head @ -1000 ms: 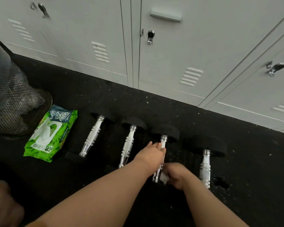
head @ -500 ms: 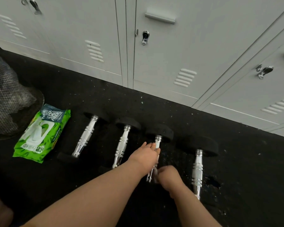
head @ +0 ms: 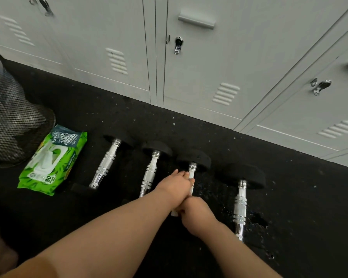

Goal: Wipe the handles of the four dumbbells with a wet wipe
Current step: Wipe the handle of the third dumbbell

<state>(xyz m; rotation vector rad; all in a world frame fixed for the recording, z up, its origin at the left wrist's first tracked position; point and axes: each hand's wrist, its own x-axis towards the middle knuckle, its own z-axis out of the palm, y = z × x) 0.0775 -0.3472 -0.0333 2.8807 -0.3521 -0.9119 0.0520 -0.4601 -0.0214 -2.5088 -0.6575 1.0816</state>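
Observation:
Four dumbbells with chrome handles and black ends lie side by side on the black floor: the first, second, third and fourth. My left hand rests on the upper part of the third dumbbell's handle, fingers laid over it. Just below, my right hand grips that handle with a white wet wipe wrapped round it; only a corner of the wipe shows. The two hands touch, and they hide most of the handle.
A green pack of wet wipes lies left of the dumbbells. A black mesh bin stands at the far left. Grey lockers line the back edge of the floor. Wet spots mark the floor near the fourth dumbbell.
My right hand has slid up the third dumbbell's handle with the wipe until it meets my left hand. The left hand has stayed on the upper handle.

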